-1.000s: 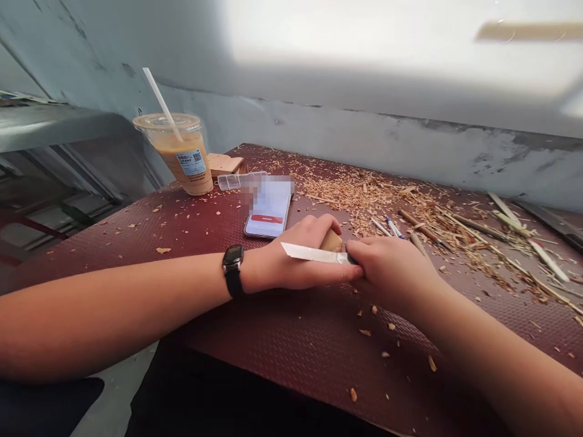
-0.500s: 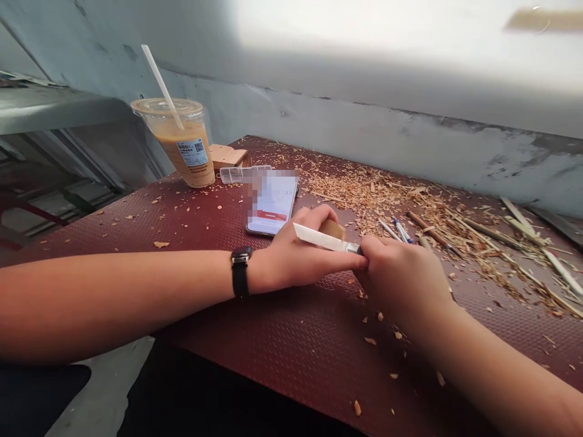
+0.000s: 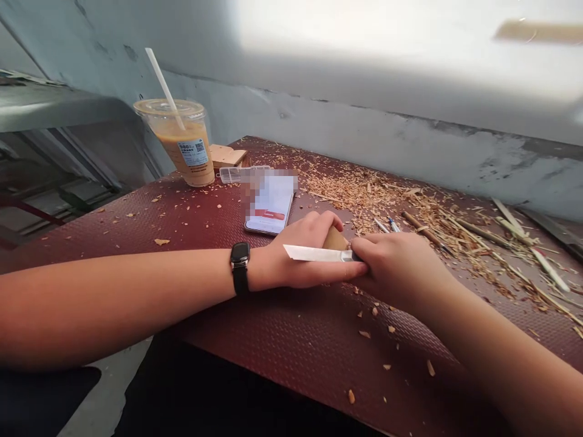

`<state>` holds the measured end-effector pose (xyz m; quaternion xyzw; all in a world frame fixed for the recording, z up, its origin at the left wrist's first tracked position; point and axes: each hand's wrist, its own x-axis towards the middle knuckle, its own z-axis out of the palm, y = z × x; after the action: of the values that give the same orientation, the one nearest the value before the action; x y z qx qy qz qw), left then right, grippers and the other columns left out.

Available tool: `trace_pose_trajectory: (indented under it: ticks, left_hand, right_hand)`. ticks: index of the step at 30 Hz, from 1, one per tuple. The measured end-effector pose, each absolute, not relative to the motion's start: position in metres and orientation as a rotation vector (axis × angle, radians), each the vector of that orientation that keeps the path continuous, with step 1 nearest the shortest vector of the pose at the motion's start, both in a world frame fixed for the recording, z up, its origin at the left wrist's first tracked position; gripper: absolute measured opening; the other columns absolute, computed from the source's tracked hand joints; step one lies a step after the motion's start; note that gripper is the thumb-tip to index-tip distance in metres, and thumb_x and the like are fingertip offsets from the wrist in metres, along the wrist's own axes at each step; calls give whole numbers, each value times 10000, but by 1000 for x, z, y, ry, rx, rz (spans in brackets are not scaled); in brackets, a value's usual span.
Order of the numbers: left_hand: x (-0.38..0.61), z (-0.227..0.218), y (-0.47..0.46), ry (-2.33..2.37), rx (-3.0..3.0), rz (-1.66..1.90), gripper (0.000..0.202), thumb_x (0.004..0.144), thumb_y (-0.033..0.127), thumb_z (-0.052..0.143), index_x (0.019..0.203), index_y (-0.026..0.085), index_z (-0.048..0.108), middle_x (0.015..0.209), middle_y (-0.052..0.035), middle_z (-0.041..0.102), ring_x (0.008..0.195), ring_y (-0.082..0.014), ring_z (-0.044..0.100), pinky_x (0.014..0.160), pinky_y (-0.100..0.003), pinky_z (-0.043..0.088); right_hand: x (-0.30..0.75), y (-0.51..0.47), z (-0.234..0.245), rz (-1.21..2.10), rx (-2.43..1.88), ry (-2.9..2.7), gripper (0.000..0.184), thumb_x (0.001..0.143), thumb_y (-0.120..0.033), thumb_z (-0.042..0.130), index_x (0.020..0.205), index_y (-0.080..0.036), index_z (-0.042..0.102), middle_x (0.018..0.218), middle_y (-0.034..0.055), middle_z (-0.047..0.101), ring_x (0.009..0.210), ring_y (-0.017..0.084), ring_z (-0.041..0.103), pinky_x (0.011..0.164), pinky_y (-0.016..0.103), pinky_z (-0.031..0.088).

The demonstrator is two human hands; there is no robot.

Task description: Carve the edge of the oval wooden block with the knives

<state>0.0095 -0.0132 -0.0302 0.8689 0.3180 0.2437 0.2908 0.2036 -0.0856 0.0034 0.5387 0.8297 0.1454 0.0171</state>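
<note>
White glare washes out the upper wall [image 3: 387,45] while pixelation masks the phone [image 3: 273,205] partly.

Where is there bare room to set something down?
Two patches of table look barest: front, between left hand and near edge; left, between cup and left forearm, with scattered chips. Beyond the right hand it is crowded with shavings, pens and sticks.
</note>
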Motion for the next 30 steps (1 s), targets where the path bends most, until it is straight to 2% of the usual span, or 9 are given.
trace_pose_trajectory:
  ticks: [4,9,14,20,30]
  left_hand:
    - [12,-30,-14,847,2319,652,657,765,756,688,1133,226,559,1116,-88,653,979,-287,630,777,-406,483]
    - [12,-35,-14,916,2329,744,788,686,820,712,1167,217,552,1129,-105,638,1007,-303,621,799,-414,490]
    - [11,-35,-13,893,2327,743,826,678,877,672,1153,210,557,1123,-107,634,985,-297,610,802,-420,481]
    - [10,-30,-15,898,2279,752,689,725,789,713,1083,218,570,1072,-84,641,966,-279,610,780,-390,458]
    - [9,-30,-15,949,2132,896,646,709,752,766,992,227,518,992,-44,656,874,-216,584,707,-340,412]
  right_hand:
    - [206,-81,1,423,1644,2604,174,855,-308,568,718,-202,589,670,31,647,583,161,546,578,293,208]
    - [207,-83,-6,470,1700,2601,152,830,-277,552,697,-207,574,655,20,634,550,151,503,576,298,200]
    - [206,-85,-8,483,1699,2630,157,809,-260,531,660,-212,533,610,5,595,513,141,450,559,288,192]
    - [208,-81,-7,528,1660,2713,207,832,-253,510,629,-212,531,577,-4,573,497,130,427,542,278,194]
    - [196,-86,-23,914,2011,2441,260,864,-314,539,628,-205,545,571,32,597,481,152,493,527,269,150]
